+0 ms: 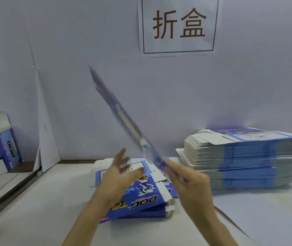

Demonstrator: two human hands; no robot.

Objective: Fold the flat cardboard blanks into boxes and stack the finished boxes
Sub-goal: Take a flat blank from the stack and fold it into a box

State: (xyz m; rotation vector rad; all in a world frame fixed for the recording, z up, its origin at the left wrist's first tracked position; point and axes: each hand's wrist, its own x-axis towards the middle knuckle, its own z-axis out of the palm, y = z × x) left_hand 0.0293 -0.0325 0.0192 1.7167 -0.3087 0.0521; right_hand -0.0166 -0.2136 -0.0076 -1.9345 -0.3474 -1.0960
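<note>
Only the head view here, looking down at a white table [44, 210] pushed up against a pale wall.

The right hand [193, 185] has a flat blue cardboard blank [124, 119] pinched at its lower end, fingers closed on it near the bottom edge. The blank sticks up and away toward the upper left, tilted, seen almost edge-on, and it's pretty blurred so the print on it is hard to make out.

The left hand [118, 173] is just beside the blank's lower end with the fingers spread wide apart, palm turned toward the blank. It's holding nothing, and I can't tell whether a fingertip touches the card.

Right under both hands there's a small pile of blanks [141, 197] lying flat on the table, the top one showing a "DOG" logo upside down and a cartoon dog picture.

Over on the right sits a tall stack of flat blanks [248, 157], blue edges with white tabs poking out toward the left side. It's well apart from the hands.

At the far left edge, a folded box [3, 150] stands upright with its white top flaps open, "DOG" printed sideways on its blue side. A smaller white box shape sits in front of it.

A paper sign [179, 23] with two big characters hangs on the wall above.
</note>
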